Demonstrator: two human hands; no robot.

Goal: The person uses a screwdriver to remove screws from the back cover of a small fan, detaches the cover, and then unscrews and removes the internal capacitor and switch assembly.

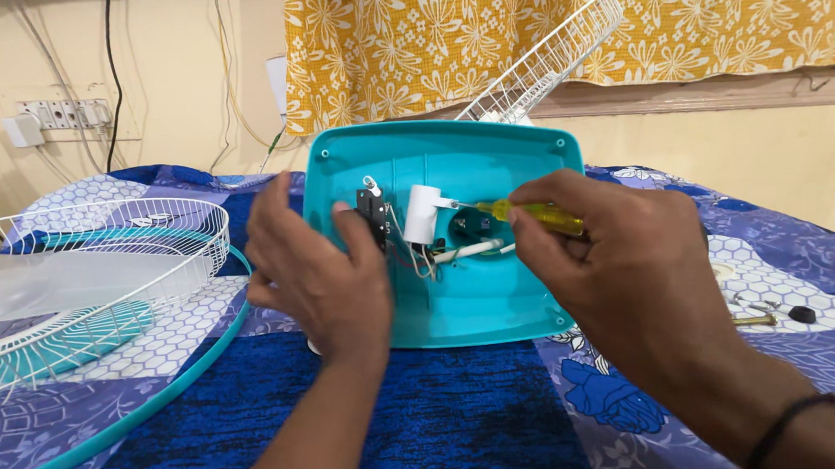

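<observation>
Bed (449,426), blue patterned sheet, carries all | white wire guard (101,273) with teal rim ring off, far left | teal fan base (460,290) upturned at centre, wiring bared: we judge work midway | left hand (319,274) clasps base edge | right hand (623,270) pinches yellow screwdriver (537,216), tip inside | no labels seen

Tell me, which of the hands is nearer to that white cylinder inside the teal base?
Left. The left hand grips the teal base just beside the white cylinder; the right hand sits farther right, holding a yellow screwdriver.
</observation>
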